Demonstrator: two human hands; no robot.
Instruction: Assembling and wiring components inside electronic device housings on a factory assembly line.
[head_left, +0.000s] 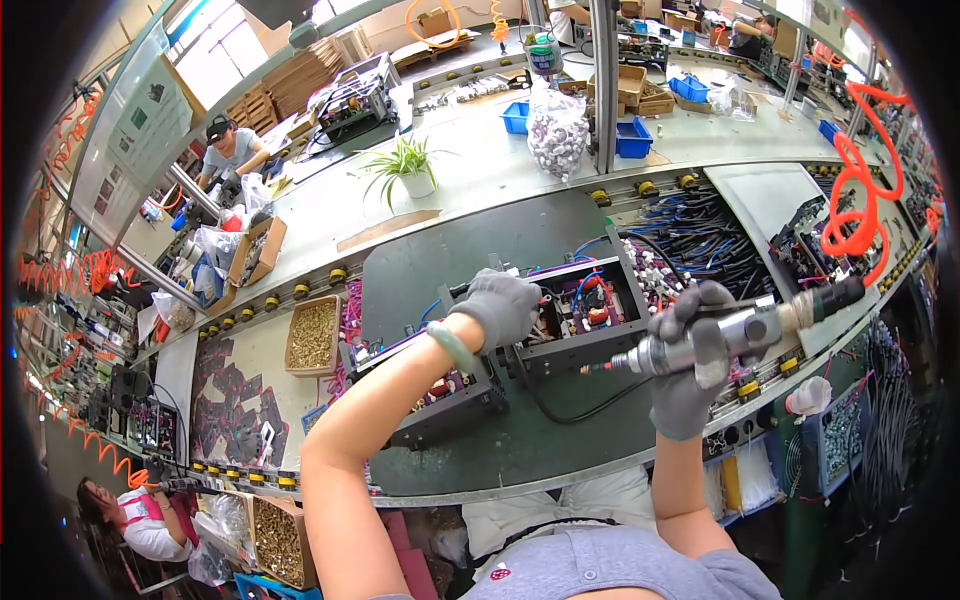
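Note:
My right hand (686,370), in a grey glove, is closed round a silver air screwdriver (725,340). The tool lies nearly level, its narrow tip pointing left, in front of a black metal chassis (575,345). Inside that open chassis are coils, blue and red wires and other parts. My left hand (500,305), also gloved, reaches to the chassis's left end with its fingers curled; what they hold, if anything, is hidden. A second open chassis (440,410) sits to the left, partly covered by my left forearm. A black cable (570,418) loops over the green mat.
Left of the mat stands a box of small brass-coloured parts (313,335), beside flat dark plates (240,400). Bundled black cables (700,240) lie at the right. An orange coiled air hose (850,220) hangs there. Behind are a potted plant (418,183) and a co-worker (232,150).

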